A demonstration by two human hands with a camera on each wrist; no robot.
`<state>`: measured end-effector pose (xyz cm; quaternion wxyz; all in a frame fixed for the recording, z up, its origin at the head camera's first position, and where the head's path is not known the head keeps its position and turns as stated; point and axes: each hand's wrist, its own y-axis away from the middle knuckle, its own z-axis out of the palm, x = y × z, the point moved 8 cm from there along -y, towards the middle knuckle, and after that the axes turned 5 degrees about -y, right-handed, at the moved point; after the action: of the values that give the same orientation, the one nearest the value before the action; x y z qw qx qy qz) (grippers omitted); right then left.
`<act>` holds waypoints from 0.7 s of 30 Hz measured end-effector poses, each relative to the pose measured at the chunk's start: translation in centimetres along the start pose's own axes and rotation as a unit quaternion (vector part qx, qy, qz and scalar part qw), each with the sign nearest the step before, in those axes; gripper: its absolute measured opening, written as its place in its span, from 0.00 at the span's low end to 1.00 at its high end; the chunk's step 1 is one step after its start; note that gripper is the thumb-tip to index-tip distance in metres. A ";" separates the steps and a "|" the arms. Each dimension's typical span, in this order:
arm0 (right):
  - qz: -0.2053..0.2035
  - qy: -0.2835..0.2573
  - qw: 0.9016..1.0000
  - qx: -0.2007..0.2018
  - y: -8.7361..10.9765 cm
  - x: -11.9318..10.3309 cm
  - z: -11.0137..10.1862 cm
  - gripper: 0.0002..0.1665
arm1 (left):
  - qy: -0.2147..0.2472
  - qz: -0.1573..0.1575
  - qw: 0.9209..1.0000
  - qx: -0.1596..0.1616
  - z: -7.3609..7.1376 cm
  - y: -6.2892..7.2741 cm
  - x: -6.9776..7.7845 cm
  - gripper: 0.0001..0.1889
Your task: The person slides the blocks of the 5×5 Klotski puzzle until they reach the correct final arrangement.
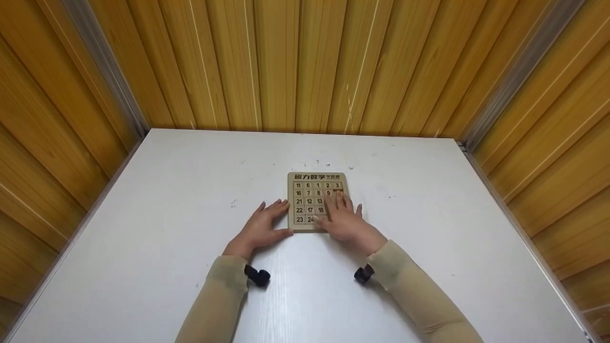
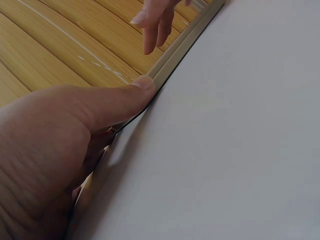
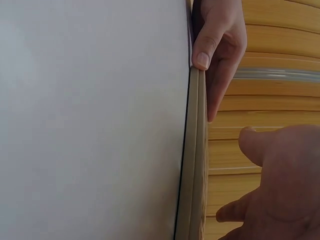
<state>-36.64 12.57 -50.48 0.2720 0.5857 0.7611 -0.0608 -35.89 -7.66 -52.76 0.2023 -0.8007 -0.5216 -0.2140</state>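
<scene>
While your left hand (image 1: pixel 264 226) braces the near-left corner of the number puzzle (image 1: pixel 310 201), thumb and fingers extended, your right hand (image 1: pixel 344 221) spreads over its right-hand tiles (image 1: pixel 337 185); contact is unconfirmed. Tile sliding seems the step in hand; the next move likely calls for a steady puzzle and light fingertip pressure. The puzzle lies flat on a white table (image 1: pixel 143 228), yellow wood-grain panels (image 1: pixel 295 62) standing beyond it.

The left hand (image 1: pixel 263 226) holds its thumb apart, nearer the body than its fingers; the right hand (image 1: pixel 345 222) (fingers perhaps slightly bent) spreads its thumb left of them.
</scene>
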 end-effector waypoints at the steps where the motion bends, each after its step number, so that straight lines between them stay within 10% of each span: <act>1: 0.001 0.001 1.000 -0.003 0.3 0.1 0.1 0.52 | 0.000 -0.001 1.000 -0.001 0.0 0.0 0.0 0.42; 21: 0.002 0.015 1.000 -0.014 1.9 0.7 0.2 0.51 | 0.006 -0.010 1.000 -0.004 -0.1 0.0 0.2 0.42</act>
<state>-34.94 13.63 -50.56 0.2685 0.5841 0.7649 -0.0405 -35.81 -7.59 -52.63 0.2002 -0.7949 -0.5278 -0.2225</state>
